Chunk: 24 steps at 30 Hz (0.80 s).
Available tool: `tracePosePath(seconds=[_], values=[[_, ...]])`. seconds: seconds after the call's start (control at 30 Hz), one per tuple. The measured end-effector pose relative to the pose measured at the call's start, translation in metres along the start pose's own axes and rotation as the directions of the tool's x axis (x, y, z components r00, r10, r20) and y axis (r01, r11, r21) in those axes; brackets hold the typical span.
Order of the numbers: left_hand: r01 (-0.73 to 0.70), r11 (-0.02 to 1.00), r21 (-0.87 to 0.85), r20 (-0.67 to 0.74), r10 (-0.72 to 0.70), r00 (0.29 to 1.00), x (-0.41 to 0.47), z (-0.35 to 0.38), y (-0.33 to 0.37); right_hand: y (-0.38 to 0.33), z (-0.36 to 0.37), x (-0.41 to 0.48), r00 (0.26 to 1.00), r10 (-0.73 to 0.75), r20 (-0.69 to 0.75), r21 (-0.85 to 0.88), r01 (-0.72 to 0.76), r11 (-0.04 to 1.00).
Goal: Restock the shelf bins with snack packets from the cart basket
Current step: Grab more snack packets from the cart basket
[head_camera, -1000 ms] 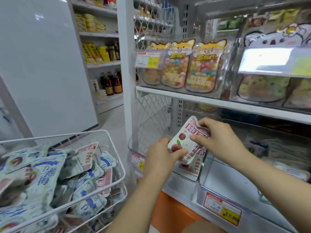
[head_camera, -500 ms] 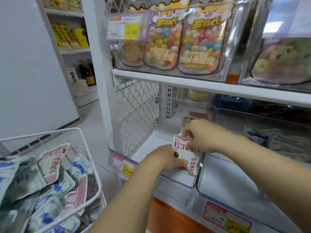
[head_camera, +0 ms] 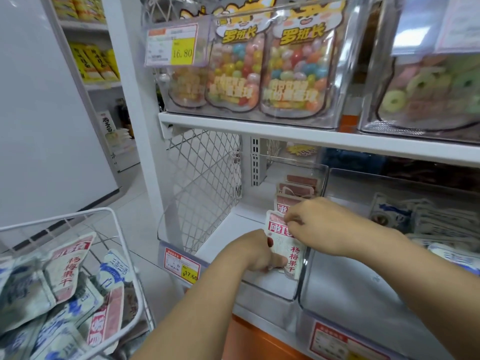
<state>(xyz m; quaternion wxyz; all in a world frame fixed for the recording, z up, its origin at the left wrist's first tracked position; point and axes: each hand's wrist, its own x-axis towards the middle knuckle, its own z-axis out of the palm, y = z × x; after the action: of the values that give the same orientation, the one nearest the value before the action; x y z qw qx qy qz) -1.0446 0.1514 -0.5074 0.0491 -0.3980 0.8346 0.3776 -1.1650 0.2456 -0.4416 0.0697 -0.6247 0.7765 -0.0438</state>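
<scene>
Your packet (head_camera: 285, 249) sits lower now than a moment ago, down inside the clear bin (head_camera: 270, 288). It is white with a red top and red writing. It stands up in front of the other packets (head_camera: 296, 194). Your left hand (head_camera: 255, 253) pinches its bottom part and your right hand (head_camera: 323, 227) pinches its top edge, so both grips are tight on it.

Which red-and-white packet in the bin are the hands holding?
The frontmost packet: left hand grips its lower edge, right hand pinches its top. The other packets stand behind it.
</scene>
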Motion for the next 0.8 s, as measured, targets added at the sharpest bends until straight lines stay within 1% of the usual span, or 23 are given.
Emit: tracePosePath(seconds=[0.13, 0.2, 0.27, 0.4, 0.53, 0.6, 0.8], values=[[-0.021, 1.0, 0.005, -0.03, 0.022, 0.999, -0.003, 0.0, -0.002, -0.001, -0.001, 0.0, 0.998, 0.021, 0.054, -0.035, -0.019, 0.999], [-0.006, 1.0, -0.013, -0.033, 0.005, 0.999, -0.005, 0.0, -0.003, -0.002, -0.002, -0.001, 0.998, 0.026, 0.065, -0.028, -0.024, 0.999], [0.01, 1.0, -0.021, -0.036, -0.011, 0.999, -0.01, -0.002, -0.004, -0.003, -0.006, -0.001, 0.996, 0.027, 0.087, -0.059, -0.022, 0.998], [0.012, 1.0, -0.02, -0.042, -0.013, 0.999, -0.013, 0.0, -0.003, -0.003, -0.015, 0.01, 0.996, 0.065, 0.057, -0.117, -0.058, 0.991], [0.043, 0.999, -0.019, -0.05, -0.044, 0.998, -0.009, 0.002, -0.006, -0.009, -0.021, 0.031, 0.972, 0.109, 0.208, -0.167, -0.074, 0.983], [0.04, 0.999, -0.014, -0.056, -0.041, 0.998, -0.007, 0.003, -0.008, -0.011, -0.021, 0.043, 0.964, 0.125, 0.236, -0.19, -0.08, 0.978], [0.02, 1.0, -0.003, -0.063, -0.02, 0.998, -0.001, 0.005, -0.015, -0.012, -0.021, 0.057, 0.942, 0.129, 0.311, -0.34, -0.017, 0.94]])
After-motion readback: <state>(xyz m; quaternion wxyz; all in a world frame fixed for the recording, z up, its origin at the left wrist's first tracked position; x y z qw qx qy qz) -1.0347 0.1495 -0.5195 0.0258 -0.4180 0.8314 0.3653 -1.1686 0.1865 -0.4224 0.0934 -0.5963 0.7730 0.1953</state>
